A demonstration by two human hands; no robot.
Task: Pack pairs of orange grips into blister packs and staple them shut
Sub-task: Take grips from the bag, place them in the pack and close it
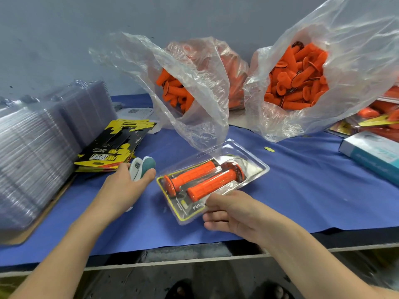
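A clear blister pack (248, 167) lies on the blue cloth in the middle, holding two orange grips (203, 180) side by side over a black and yellow card. My right hand (228, 210) pinches the pack's near corner. To the left of the pack, my left hand (127, 184) is closed around a white and teal stapler (142, 167). The stapler is apart from the pack.
Two open plastic bags of loose orange grips (177, 93) (298, 76) stand at the back. A tall stack of empty blisters (36, 143) fills the left, with printed cards (114, 147) beside it. A blue box (373, 154) and packed blisters (375, 119) sit at the right.
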